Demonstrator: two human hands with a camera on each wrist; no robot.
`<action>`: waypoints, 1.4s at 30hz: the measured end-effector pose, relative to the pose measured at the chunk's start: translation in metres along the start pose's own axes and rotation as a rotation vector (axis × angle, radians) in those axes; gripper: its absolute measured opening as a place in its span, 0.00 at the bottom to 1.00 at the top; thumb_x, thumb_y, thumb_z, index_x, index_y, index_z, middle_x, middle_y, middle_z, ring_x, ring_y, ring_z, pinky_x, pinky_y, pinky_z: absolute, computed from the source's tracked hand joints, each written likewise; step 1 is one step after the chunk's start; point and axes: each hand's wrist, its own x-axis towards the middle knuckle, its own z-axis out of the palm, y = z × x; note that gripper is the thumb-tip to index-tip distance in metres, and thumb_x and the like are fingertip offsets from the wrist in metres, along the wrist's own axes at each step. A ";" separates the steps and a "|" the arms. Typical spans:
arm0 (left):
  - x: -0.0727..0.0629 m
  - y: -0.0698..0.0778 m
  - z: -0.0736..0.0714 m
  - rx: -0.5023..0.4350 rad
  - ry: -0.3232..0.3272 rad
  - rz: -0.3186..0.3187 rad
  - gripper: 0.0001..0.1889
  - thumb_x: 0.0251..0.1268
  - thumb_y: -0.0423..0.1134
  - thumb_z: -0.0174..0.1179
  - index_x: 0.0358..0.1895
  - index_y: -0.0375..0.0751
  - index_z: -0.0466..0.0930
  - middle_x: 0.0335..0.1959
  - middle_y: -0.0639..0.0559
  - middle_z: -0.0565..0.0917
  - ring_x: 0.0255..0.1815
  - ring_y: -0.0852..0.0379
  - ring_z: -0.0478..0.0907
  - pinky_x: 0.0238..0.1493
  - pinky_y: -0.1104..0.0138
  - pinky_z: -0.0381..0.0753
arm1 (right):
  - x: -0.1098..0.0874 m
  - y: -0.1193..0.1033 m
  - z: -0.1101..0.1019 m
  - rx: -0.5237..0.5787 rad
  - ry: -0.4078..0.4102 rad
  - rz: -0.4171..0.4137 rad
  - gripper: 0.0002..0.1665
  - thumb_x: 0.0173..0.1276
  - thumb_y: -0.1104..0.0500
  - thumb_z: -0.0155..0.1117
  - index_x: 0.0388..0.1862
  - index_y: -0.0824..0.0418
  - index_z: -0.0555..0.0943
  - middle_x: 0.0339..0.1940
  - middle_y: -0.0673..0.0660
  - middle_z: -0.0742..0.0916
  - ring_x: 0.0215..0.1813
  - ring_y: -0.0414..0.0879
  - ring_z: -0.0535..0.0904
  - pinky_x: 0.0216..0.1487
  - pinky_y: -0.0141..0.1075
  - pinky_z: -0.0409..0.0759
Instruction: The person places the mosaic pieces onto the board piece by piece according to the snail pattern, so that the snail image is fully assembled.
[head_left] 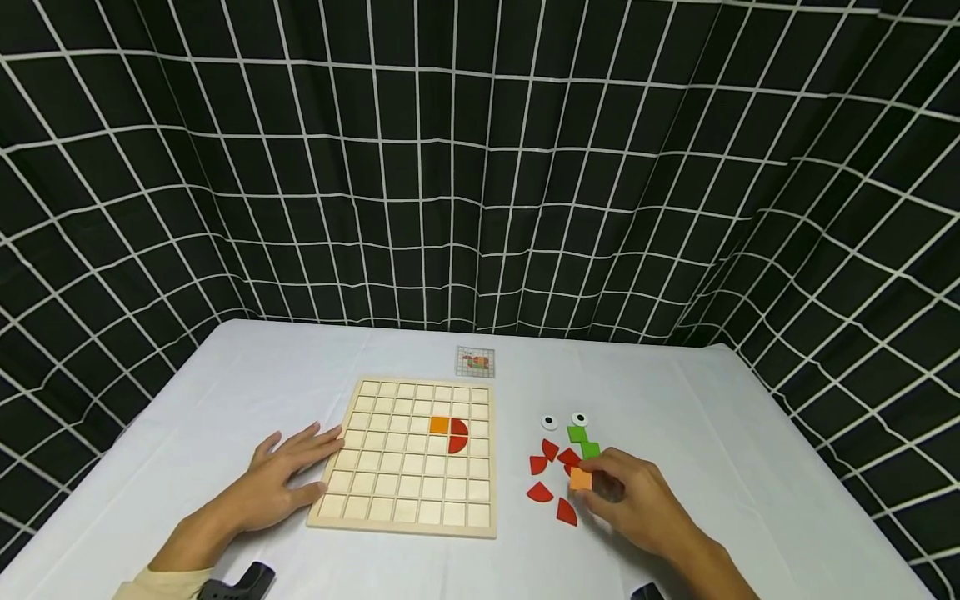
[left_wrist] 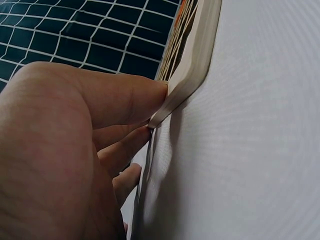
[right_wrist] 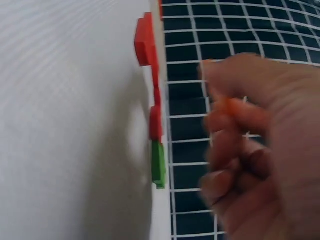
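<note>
My right hand [head_left: 637, 504] pinches an orange square tile [head_left: 581, 478] between thumb and fingers, held above the loose red pieces. In the right wrist view the hand [right_wrist: 245, 145] is blurred, with only a little orange showing among its fingers. My left hand [head_left: 281, 479] lies spread at the left side of the wooden grid board [head_left: 401, 532], fingertips and thumb against its edge. In the left wrist view the thumb [left_wrist: 125, 97] presses near the board's corner [left_wrist: 192, 75]. On the board sit one orange square [head_left: 439, 425] and two red quarter-circles [head_left: 458, 443], side by side.
Loose red quarter-circles [head_left: 540, 492], two green tiles [head_left: 577, 434] and two white eye discs [head_left: 549, 422] lie right of the board. A small picture card [head_left: 476, 362] lies behind it on the white table [head_left: 300, 358]. Black gridded curtains [head_left: 450, 167] surround the table.
</note>
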 end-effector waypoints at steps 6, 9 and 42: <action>-0.003 -0.002 -0.002 0.012 0.013 0.002 0.27 0.61 0.42 0.63 0.65 0.43 0.74 0.69 0.49 0.69 0.72 0.38 0.55 0.64 0.36 0.37 | 0.015 -0.015 0.001 0.061 0.078 -0.114 0.20 0.47 0.69 0.77 0.38 0.53 0.84 0.25 0.43 0.77 0.27 0.40 0.72 0.24 0.28 0.72; -0.003 -0.002 -0.002 0.004 0.012 0.005 0.27 0.60 0.41 0.63 0.65 0.43 0.74 0.69 0.49 0.69 0.72 0.38 0.54 0.63 0.36 0.36 | 0.023 -0.024 0.005 0.085 0.081 -0.127 0.19 0.48 0.68 0.77 0.39 0.53 0.85 0.26 0.43 0.78 0.26 0.42 0.73 0.24 0.29 0.73; 0.000 -0.002 0.003 0.003 0.022 0.002 0.27 0.59 0.39 0.63 0.64 0.41 0.75 0.68 0.48 0.69 0.72 0.38 0.55 0.64 0.36 0.35 | 0.098 -0.093 0.079 0.296 0.052 -0.123 0.14 0.55 0.65 0.74 0.42 0.61 0.85 0.29 0.49 0.81 0.31 0.44 0.74 0.29 0.35 0.75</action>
